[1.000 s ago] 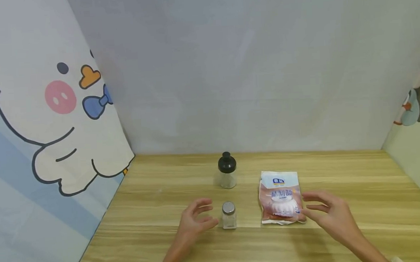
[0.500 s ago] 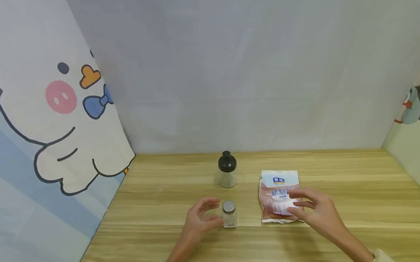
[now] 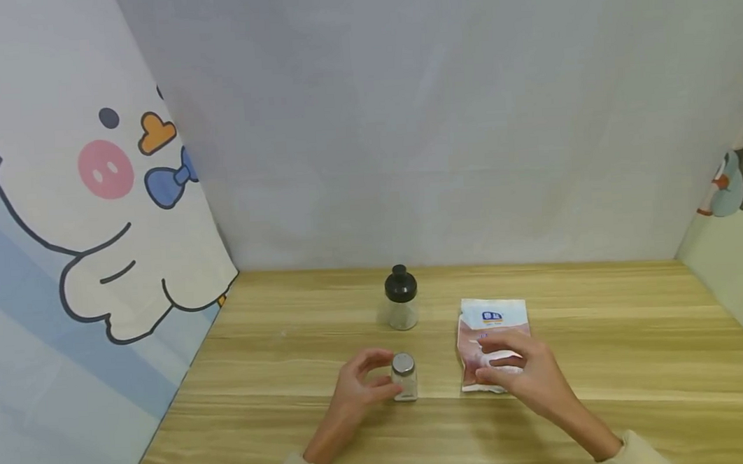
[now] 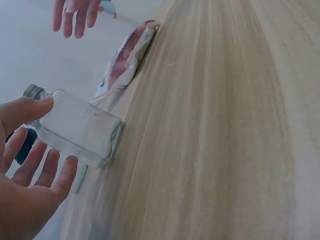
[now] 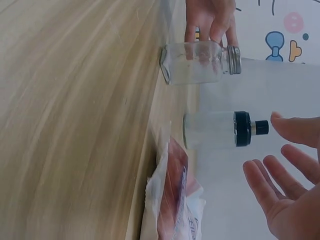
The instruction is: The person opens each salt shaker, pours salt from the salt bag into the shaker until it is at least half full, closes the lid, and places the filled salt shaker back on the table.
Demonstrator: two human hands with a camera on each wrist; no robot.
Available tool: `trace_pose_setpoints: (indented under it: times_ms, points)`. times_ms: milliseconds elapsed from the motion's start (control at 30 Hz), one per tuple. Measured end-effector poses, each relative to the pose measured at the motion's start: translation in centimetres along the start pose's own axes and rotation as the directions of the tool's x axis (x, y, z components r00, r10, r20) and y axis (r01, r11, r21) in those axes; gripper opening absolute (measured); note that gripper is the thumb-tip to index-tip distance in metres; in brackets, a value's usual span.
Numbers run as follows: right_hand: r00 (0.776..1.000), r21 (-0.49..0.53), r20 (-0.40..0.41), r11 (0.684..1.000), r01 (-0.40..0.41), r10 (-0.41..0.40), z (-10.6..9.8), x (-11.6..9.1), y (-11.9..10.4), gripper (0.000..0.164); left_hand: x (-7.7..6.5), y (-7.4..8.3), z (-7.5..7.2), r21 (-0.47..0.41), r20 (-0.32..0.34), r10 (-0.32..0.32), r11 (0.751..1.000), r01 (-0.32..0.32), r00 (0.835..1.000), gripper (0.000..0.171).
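Observation:
A small glass shaker point(image 3: 405, 384) with a perforated metal cap stands upright on the wooden table. My left hand point(image 3: 353, 394) is at its left side, fingers spread and loosely bent. In the left wrist view the thumb overlaps the neck of the shaker point(image 4: 82, 127), while the other fingers are apart from the glass. My right hand point(image 3: 532, 374) hovers over the front of a printed brown-and-white packet point(image 3: 492, 311), partly hiding it. Nothing is between its spread thumb and fingers point(image 5: 280, 187). The packet lies flat, right of the shaker.
Behind the shaker stands a clear glass bottle point(image 3: 403, 313) with a black spouted lid. A pale cloth backdrop point(image 3: 443, 151) rises at the table's far edge. Cartoon-printed cloth point(image 3: 48, 207) borders the left side, and another printed panel point(image 3: 734, 241) the right.
My left hand has moved right, up to the shaker. My right hand has moved left from the packet's right edge to over the packet. Shaker, bottle and packet stay in place.

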State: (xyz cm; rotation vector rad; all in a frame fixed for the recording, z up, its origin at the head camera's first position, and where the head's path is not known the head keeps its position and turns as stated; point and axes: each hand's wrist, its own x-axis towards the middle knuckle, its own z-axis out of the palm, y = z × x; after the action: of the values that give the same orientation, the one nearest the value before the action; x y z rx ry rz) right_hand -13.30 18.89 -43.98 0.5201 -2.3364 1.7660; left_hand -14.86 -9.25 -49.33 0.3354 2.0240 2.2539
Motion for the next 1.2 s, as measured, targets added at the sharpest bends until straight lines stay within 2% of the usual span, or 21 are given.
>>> trace_pose_setpoints:
  times_ms: [167, 300, 567, 967, 1200]
  points:
    - [0.999, 0.041, 0.030, 0.999, 0.019, -0.020, 1.1, 0.4, 0.2, 0.047, 0.3, -0.1, 0.1, 0.005, 0.001, 0.003, 1.000, -0.003, 1.000, 0.049]
    - [0.999, 0.031, 0.030, 0.999, 0.018, -0.019, 1.9, 0.5, 0.3, 0.045, 0.5, -0.3, 0.1, 0.004, 0.019, -0.004, 1.000, 0.004, 1.000, 0.050]
    - [0.995, -0.002, 0.049, 0.996, -0.092, 0.092, 3.4, 0.4, 0.4, 0.041, 0.5, -0.5, 0.3, 0.037, 0.028, -0.001, 0.999, 0.000, 1.000, 0.048]
    - [0.998, 0.043, 0.066, 0.999, 0.004, -0.007, 6.0, 1.1, 1.4, 0.038, 0.6, -0.6, 0.3, 0.082, 0.036, -0.011, 0.997, 0.008, 0.999, 0.046]
    - [0.996, 0.042, 0.076, 0.998, 0.043, -0.046, 7.7, 1.6, 1.4, 0.036, 0.6, -0.7, 0.1, 0.066, 0.058, -0.018, 0.998, 0.014, 0.998, 0.046]
